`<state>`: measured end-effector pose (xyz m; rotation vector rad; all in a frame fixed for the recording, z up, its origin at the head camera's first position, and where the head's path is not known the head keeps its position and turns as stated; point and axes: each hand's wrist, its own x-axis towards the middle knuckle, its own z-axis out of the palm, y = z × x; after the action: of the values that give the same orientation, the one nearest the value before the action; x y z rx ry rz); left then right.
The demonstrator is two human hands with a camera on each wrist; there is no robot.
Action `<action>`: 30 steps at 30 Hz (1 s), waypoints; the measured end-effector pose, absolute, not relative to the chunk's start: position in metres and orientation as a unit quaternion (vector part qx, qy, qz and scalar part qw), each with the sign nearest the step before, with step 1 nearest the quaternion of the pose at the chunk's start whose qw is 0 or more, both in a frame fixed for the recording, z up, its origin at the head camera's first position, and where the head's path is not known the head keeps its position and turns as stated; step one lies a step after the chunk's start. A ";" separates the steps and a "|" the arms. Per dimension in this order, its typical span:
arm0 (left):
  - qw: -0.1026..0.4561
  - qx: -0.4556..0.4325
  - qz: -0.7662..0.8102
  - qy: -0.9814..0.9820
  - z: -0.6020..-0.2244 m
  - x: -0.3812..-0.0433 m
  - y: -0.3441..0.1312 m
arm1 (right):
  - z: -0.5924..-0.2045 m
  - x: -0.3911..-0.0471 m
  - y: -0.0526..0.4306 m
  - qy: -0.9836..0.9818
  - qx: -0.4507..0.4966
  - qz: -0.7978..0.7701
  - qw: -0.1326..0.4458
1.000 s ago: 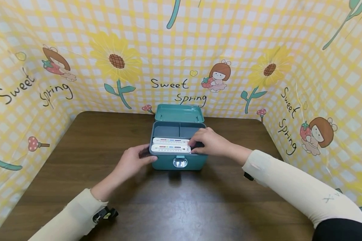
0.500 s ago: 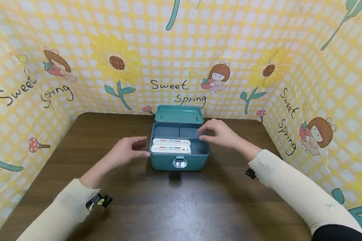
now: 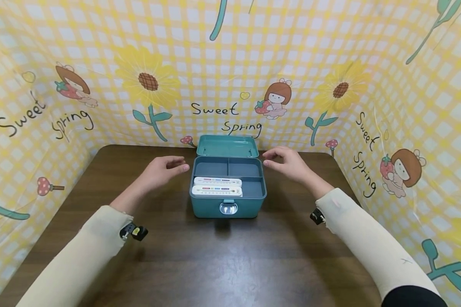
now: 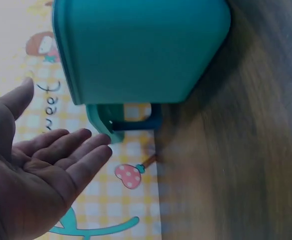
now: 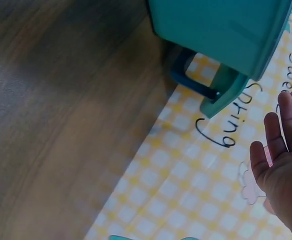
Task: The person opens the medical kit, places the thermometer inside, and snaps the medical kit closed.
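Observation:
A teal storage box [image 3: 211, 208] with a clear front latch [image 3: 229, 207] stands mid-table, its lid [image 3: 227, 146] swung back. Inside lies a grey divided tray [image 3: 211, 165]. Two flat white cases [image 3: 217, 190] with small coloured markings lie side by side in the tray's front left part. My left hand [image 3: 162, 171] hovers off the box's back left corner, fingers extended and holding nothing. Off the back right corner, near the lid, is my right hand [image 3: 288, 164], also holding nothing. In both wrist views the fingers are relaxed, and the box's dark handle [image 4: 136, 124] hangs behind it.
The box rests on a dark brown wooden table [image 3: 230, 264]. A yellow checked cloth [image 3: 230, 51] printed with flowers and lettering hangs behind the table and along both sides.
My right hand has let go of the white case and come out of the tray to the right. My left hand has left the box's side and moved back.

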<state>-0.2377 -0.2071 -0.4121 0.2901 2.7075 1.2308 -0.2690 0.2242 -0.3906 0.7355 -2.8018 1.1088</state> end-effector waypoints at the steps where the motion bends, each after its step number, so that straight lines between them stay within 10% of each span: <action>1: 0.077 0.097 0.411 0.903 -0.413 -0.242 -0.207 | -0.392 -0.271 0.225 -0.903 0.230 0.363 0.017; 30: 0.123 0.112 0.450 0.878 -0.445 -0.313 -0.191 | -0.428 -0.313 0.223 -0.879 0.150 0.446 -0.079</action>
<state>-0.3134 -0.1906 -0.4449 0.3258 2.5604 1.3119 -0.3131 0.2226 -0.4276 0.4953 -2.9098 1.4769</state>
